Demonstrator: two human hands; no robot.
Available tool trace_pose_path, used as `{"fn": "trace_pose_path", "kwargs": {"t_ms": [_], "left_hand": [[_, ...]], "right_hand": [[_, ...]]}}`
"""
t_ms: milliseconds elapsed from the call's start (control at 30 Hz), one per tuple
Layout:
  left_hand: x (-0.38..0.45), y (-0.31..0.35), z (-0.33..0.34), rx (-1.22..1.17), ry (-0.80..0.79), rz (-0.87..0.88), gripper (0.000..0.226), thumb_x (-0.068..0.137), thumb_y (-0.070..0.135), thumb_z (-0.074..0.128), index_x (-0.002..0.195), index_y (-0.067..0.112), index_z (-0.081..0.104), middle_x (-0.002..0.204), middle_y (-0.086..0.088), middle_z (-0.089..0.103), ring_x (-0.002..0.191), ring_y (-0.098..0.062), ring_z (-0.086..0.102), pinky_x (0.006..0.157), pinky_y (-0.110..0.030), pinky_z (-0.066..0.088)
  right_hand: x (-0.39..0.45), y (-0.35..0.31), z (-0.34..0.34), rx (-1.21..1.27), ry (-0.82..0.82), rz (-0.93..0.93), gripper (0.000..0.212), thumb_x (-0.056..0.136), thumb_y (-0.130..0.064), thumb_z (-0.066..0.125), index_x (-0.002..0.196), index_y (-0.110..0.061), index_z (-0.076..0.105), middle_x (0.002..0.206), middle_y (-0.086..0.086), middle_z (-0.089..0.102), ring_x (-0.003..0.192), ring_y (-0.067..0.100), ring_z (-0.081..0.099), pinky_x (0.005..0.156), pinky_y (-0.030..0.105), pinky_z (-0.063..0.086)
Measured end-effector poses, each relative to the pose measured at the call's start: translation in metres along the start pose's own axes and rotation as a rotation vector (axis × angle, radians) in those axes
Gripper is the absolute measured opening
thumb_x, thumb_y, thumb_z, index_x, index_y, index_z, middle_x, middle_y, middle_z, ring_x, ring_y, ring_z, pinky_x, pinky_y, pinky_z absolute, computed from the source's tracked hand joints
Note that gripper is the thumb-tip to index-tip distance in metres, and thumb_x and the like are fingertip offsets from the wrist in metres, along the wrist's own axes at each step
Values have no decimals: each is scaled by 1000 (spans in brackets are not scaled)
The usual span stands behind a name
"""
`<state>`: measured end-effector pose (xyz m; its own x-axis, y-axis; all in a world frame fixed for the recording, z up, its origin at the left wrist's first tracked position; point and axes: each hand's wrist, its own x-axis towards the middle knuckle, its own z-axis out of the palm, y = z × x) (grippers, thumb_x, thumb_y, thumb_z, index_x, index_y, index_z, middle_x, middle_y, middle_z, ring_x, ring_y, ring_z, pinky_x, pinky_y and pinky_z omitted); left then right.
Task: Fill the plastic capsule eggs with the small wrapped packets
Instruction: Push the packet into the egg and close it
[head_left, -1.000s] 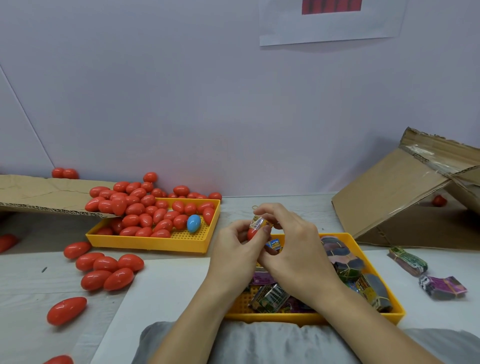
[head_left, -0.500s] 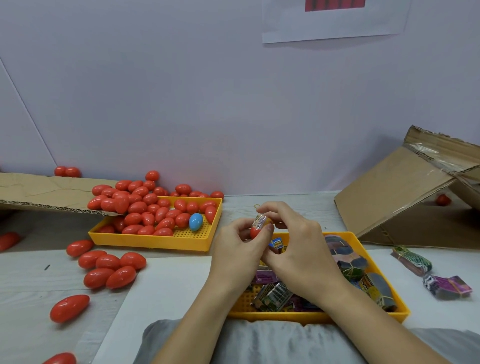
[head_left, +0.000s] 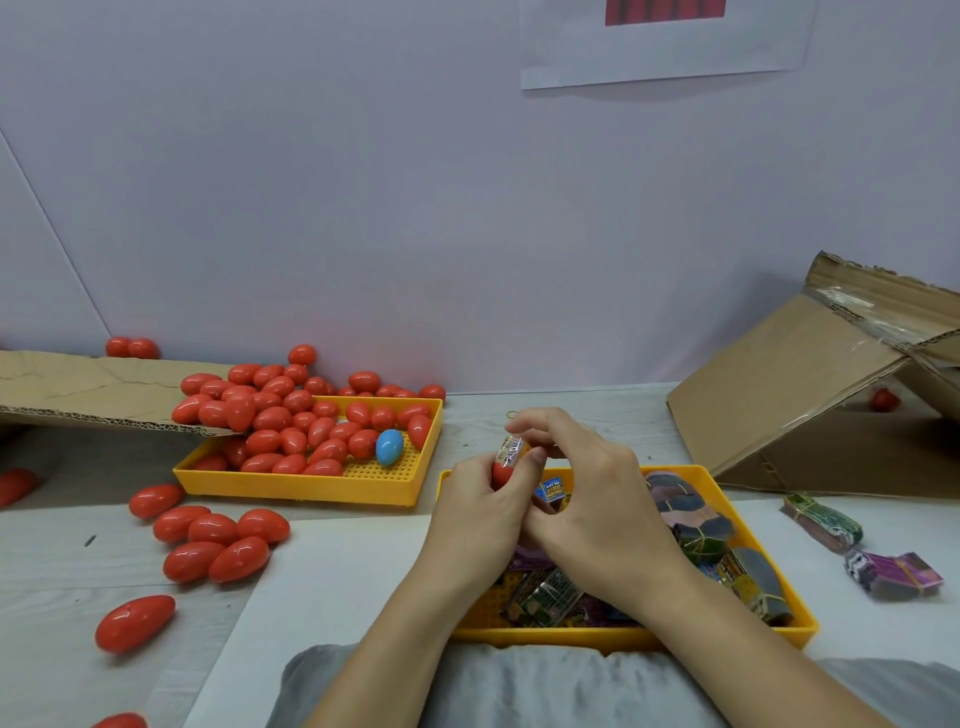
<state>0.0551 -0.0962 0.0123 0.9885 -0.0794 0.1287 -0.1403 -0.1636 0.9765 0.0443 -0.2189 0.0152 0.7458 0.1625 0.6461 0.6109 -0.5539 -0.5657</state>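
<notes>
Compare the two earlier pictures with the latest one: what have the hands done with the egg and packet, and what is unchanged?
Little has moved. The left hand still grips the red egg half, and the right hand still pinches the wrapped packet at its mouth, which seems pushed slightly deeper. The yellow trays, the blue egg and the loose red eggs lie as before.

The left hand (head_left: 480, 512) covers most of the red egg half (head_left: 502, 472), so only a small bit shows. Both hands hide many packets in the near yellow tray (head_left: 748, 525). At 9 o'clock, the picture edge cuts off a red egg (head_left: 15, 486). At 12 o'clock, the paper on the wall (head_left: 660, 52) is cut off, its print too blurry to read.
</notes>
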Motion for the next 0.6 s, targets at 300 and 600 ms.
{"fn": "trace_pose_path", "kwargs": {"t_ms": [300,600], "left_hand": [[-2,5,0,-12,-5,1,43,96,42,59,78,3,65,77,-26,68,64,-23,64,66,-51,56],[-1,2,-2,-198,-6,-6,40,105,30,45,80,20,75,70,-8,71,68,-19,67,64,-35,56]], "right_hand": [[0,3,0,-18,-2,16,52,74,-9,76,117,-32,57,106,-14,67,105,5,61,88,24,51],[0,4,1,-43,12,11,46,78,-16,74,115,-36,55,101,-20,66,101,5,61,87,26,50]]}}
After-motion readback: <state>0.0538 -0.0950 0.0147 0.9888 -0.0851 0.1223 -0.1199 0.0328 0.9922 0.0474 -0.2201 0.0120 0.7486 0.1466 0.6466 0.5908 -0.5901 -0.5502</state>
